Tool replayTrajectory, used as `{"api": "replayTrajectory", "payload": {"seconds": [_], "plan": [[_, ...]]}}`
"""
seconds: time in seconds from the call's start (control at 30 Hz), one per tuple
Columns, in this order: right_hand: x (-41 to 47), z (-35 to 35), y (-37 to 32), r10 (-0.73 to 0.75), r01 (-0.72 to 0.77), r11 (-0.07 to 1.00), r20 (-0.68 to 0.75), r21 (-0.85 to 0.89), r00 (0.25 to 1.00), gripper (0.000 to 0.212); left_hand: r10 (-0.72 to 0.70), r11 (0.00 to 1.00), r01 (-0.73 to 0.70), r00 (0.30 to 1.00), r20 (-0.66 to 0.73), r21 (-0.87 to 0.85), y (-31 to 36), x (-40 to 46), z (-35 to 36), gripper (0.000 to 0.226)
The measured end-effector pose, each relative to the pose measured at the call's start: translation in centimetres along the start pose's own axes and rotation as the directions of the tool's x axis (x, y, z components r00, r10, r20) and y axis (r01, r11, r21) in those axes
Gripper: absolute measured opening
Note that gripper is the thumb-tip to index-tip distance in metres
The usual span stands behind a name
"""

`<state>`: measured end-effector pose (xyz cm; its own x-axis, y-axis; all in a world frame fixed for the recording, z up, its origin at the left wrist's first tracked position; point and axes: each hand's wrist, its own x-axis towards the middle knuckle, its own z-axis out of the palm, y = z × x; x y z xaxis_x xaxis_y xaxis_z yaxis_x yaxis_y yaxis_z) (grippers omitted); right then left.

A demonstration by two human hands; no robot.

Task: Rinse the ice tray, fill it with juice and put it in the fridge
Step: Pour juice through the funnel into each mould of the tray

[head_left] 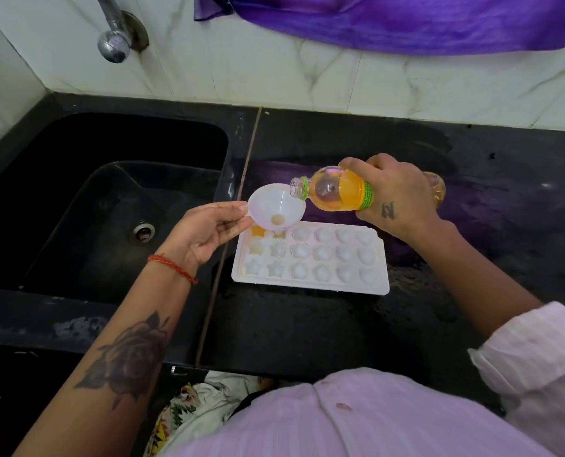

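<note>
Now filling: right hand (396,196) grips the tilted juice bottle (335,192); left hand (208,232) pinches the funnel (276,206) over the ice tray (310,285); next, likely another cavity.

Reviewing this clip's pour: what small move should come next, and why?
Probably tip the bottle further so juice runs into the funnel. The right hand holds its mouth at the rim; the left hand pinches the funnel above the ice tray, mostly unfilled.

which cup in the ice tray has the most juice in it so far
The star-shaped cup at the ice tray's far-left corner, beside the funnel; it alone is deep orange.
</note>
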<state>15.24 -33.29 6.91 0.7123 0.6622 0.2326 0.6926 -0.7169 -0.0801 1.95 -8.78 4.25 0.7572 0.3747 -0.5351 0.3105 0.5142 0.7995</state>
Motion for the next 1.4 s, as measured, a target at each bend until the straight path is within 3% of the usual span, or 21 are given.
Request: {"api": "replayTrajectory", "payload": {"seconds": [0.53,1.0,1.4], "plan": [[0.0,-0.1,-0.2,-0.029,0.03,0.997,0.022,-0.069,0.999,0.066,0.003,1.0,-0.003,1.0,-0.011,0.006,-0.1,-0.2,0.1,0.01],[-1.0,-0.6,-0.4,0.085,-0.088,0.993,0.041,0.081,0.996,0.075,0.018,0.999,-0.018,1.0,0.019,-0.029,0.2,-0.4,0.4,0.013],[-2.1,-0.9,1.5,0.074,-0.075,0.997,-0.007,-0.011,0.997,0.07,-0.031,0.999,0.03,0.999,0.03,0.03,-0.3,0.0,2.9,0.012]]}}
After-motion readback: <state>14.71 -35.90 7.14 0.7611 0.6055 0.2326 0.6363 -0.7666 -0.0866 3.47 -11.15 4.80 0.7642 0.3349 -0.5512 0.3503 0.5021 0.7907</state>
